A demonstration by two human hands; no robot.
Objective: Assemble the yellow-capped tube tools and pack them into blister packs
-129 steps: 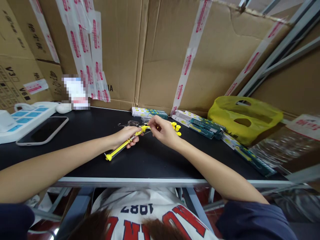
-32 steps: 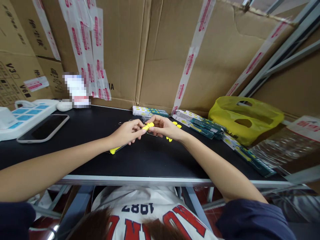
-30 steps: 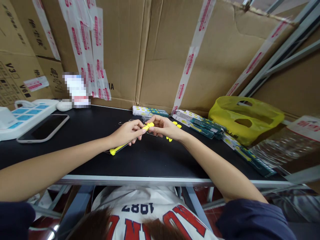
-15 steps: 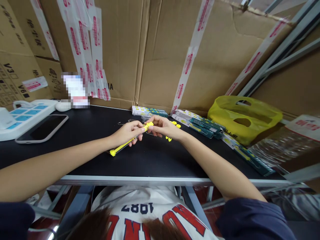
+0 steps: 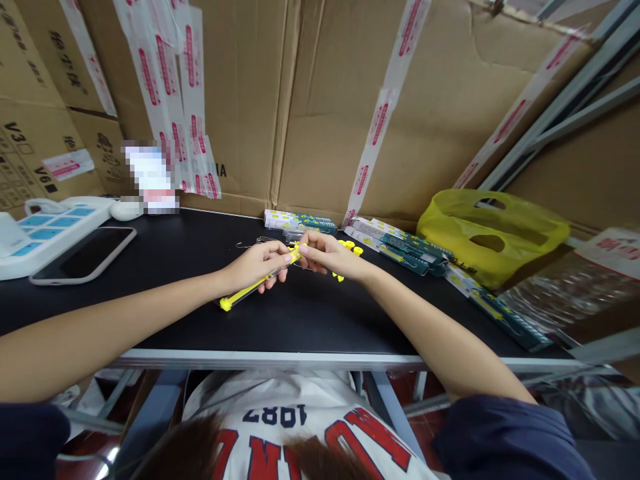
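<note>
Head view — fingers (image 5: pixel 273 252) partly hide the yellow rod (image 5: pixel 244 293).

a slim, straight tube (image 5: pixel 249 290), yellow with clear sides, is held slantwise in the left hand (image 5: pixel 256 263), whose fingers hide part of its middle. its knobbed yellow end (image 5: pixel 226 305) juts out nearside of that hand; its upper yellow end (image 5: pixel 295 255) sits pinched in the right hand (image 5: pixel 329 255).

yellow stick (image 5: pixel 245 292): smooth shiny plastic | tabletop (image 5: pixel 320 323): pretty matt | back panel (image 5: pixel 330 147): dull ol' cardboard | bag (image 5: pixel 436 230): thin glossy plastic
</note>
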